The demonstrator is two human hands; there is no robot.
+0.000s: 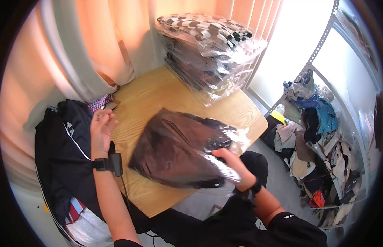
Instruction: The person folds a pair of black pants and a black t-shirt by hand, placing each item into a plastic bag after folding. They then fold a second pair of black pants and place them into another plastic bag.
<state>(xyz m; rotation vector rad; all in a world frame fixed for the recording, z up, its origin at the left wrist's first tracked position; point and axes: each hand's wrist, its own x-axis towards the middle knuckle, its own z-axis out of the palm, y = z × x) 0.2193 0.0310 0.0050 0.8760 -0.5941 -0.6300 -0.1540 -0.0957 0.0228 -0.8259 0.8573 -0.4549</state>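
Note:
A dark brown garment in a clear plastic bag (179, 150) lies over the wooden table (146, 94), its right end reaching past the table's edge. My right hand (232, 164) grips the bag at its lower right end, the thumb on top of the plastic. To the left of the bag, my left hand (103, 127) is raised with its fingers apart and slightly curled, touching nothing. Both wrists wear black bands; the left one carries a small dark device with a cable.
Bagged folded clothes (208, 53) are stacked at the table's back. Black clothing (64, 144) fills a container on the left. Shelving (317, 51) with heaped clothes (319, 140) stands right. Curtains (97, 41) hang behind; a patterned item (102, 102) lies near them.

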